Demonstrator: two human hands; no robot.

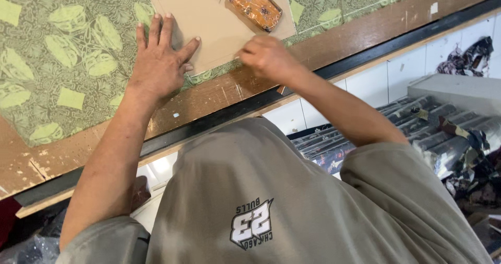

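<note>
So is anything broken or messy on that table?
Yes, a bit. The wooden table edge is scratched and chipped, most plainly at its left end. The rest looks tidy: the left hand presses the cardboard pattern flat on the green leafy fabric, with the right hand at the pattern's edge.

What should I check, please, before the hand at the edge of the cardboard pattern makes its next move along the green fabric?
1. Left hand flat on the cardboard pattern, fingers spread: ok.
2. Pattern lies flat on the green patterned fabric: ok.
3. Orange block rests on the pattern's upper part as a weight: ok.
4. Right hand is closed at the pattern's lower edge; what it holds: cannot tell.
5. Fabric smooth, no folds near the pattern: ok as far as visible.
6. Pattern's lower edge stays on the fabric, short of the bare wooden table edge: ok.
</note>
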